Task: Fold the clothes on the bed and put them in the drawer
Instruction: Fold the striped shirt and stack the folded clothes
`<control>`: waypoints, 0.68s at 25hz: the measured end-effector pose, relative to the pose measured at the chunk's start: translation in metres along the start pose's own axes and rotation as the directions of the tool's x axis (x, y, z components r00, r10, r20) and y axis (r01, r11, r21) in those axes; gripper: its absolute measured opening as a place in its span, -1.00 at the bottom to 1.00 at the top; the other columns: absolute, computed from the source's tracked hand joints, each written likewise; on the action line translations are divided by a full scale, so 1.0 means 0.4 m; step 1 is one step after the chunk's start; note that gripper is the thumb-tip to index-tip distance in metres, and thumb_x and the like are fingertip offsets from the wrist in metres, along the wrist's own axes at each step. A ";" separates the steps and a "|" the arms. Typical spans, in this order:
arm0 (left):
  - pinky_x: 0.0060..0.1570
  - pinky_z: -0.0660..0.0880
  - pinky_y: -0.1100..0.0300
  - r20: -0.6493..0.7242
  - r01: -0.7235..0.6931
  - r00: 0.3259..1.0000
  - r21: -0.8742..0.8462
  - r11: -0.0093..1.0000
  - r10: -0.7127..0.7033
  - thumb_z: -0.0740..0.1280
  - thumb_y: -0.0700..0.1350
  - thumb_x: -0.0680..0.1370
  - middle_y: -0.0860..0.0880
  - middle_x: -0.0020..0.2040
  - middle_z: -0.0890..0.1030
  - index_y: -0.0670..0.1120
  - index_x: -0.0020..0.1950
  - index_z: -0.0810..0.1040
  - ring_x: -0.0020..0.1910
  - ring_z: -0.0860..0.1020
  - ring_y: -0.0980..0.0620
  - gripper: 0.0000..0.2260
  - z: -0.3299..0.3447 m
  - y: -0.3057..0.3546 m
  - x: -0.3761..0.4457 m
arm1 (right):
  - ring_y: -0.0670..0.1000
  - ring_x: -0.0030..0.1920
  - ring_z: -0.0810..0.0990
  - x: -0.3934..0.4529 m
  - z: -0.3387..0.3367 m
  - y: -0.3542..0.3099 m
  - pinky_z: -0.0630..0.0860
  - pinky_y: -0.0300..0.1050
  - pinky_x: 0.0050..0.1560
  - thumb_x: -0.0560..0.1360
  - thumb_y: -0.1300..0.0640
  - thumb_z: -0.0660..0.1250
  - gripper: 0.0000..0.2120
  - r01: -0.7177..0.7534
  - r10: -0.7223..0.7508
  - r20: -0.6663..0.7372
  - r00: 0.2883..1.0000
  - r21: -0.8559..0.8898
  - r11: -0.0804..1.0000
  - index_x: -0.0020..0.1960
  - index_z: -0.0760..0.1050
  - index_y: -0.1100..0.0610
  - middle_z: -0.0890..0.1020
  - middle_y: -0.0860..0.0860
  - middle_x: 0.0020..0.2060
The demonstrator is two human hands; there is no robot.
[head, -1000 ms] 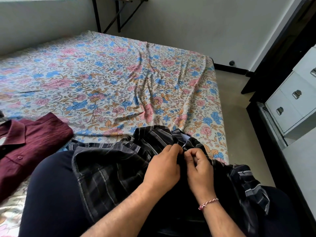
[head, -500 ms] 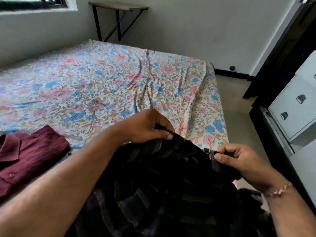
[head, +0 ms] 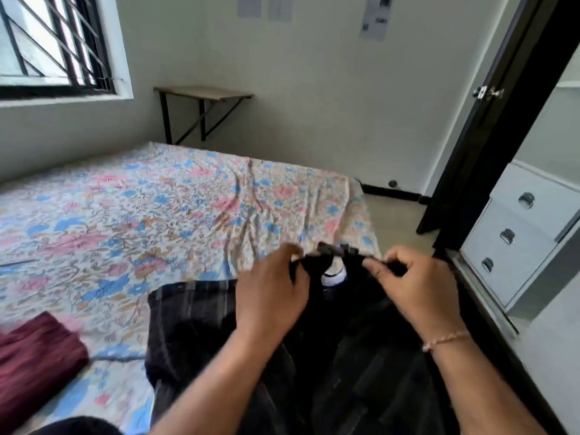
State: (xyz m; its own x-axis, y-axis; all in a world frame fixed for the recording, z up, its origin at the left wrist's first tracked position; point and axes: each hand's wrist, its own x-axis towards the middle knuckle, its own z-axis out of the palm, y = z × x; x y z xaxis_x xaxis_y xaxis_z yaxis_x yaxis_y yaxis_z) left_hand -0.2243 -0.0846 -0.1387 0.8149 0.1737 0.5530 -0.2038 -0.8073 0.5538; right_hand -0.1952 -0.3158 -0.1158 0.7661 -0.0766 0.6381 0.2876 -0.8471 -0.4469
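Two garments show on the bed (head: pixel 175 211): one dark striped shirt (head: pixel 194 321) and one maroon shirt (head: pixel 34 356). Three drawers (head: pixel 514 237), each with a metal pull, stack in the white drawer unit to the right of the right hand.

Both forearms reach forward from the bottom of the view, with the hands raised side by side over the near edge of the bed. The left hand (head: pixel 270 293) has its fingers curled over the top edge of the dark striped shirt, gripping the cloth. The right hand (head: pixel 417 287), wearing a thin bracelet (head: pixel 445 340) at the wrist, pinches the same top edge between thumb and fingers. Between the two hands the collar area sags open, with a small white patch visible inside it. The rest of that shirt hangs down below the hands and spreads to the left of the left forearm, covering the near corner of the bed.

The maroon shirt lies folded on the floral sheet, well to the left of the left hand and apart from the striped one. Beyond the hands stands a small wall-side bench (head: pixel 204 92) with dark legs, and a barred window (head: pixel 53 42) sits far to the upper left. A dark door (head: pixel 489 127) stands ahead of the right hand, just beside the drawer unit.
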 end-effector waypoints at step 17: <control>-0.13 0.57 0.14 0.161 0.131 0.978 0.031 0.991 -0.134 0.38 -0.07 0.63 0.23 0.04 0.68 0.22 0.15 0.65 -0.09 0.64 0.12 -0.81 -0.003 -0.070 -0.369 | -0.15 -0.23 0.64 -0.449 -0.027 0.040 0.51 -0.30 -0.18 0.48 0.10 0.55 -0.83 -0.529 0.331 0.545 0.770 0.256 0.809 -0.26 0.69 -0.10 0.71 -0.15 -0.29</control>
State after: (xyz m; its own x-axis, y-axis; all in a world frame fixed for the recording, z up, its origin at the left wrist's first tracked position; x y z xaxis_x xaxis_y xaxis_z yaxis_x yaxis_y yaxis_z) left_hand -0.3395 -0.0870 -0.2352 0.9115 0.1872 0.3662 -0.0786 -0.7947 0.6019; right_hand -0.3344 -0.3212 -0.2310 0.9986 -0.0532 0.0018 -0.0256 -0.5107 -0.8594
